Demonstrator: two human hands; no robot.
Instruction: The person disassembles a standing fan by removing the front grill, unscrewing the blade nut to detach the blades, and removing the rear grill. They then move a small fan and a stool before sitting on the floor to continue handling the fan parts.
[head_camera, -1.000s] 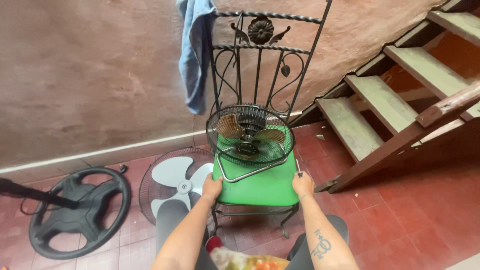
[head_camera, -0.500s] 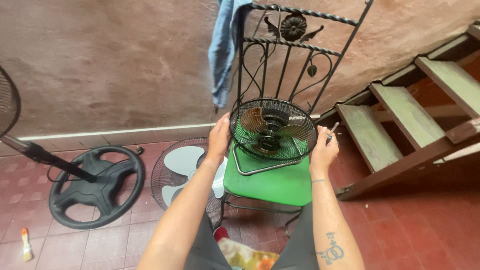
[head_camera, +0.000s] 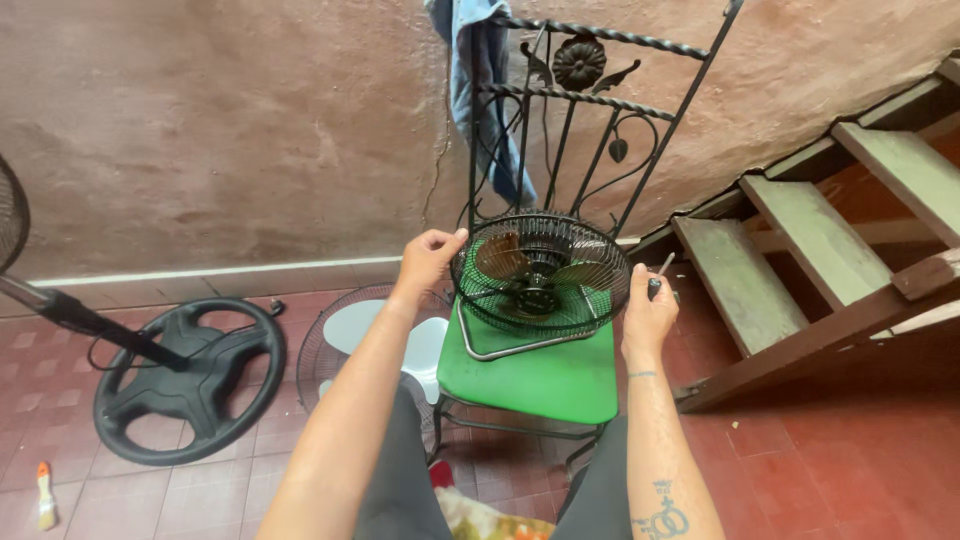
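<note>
Fan (head_camera: 540, 275) sits on the chair's (head_camera: 560, 130) green seat (head_camera: 535, 380), tilted face-up, its black wire grille open to me and the blades showing through.

My left hand (head_camera: 428, 262) is at the fan's left rim, fingers curled and the thumb touching the grille edge; the fingers are bent together but I cannot tell whether they truly clamp the wire. My right hand (head_camera: 650, 315) is closed around a small dark tool (head_camera: 660, 272), held just off the fan's right rim, the tool's pale tip pointing up. I cannot tell what kind of tool it is.

A bent metal bar (head_camera: 500, 345) lies on the seat under the fan's front edge. Behind the fan rises the chair's black iron back with scrollwork, and a blue cloth (head_camera: 470, 70) hangs over its top left corner.

Left of the chair, on the red tile floor (head_camera: 850, 470), lies a second grille (head_camera: 345, 345) with a white blade (head_camera: 400, 340) on it. Further left is a round black base (head_camera: 190, 380) with a pole (head_camera: 85, 320) slanting off to the left. A small brush (head_camera: 45, 495) lies at the far left, well apart from the chair.

Right of the chair, wooden steps (head_camera: 800, 240) climb along the rough pink wall (head_camera: 220, 130).
</note>
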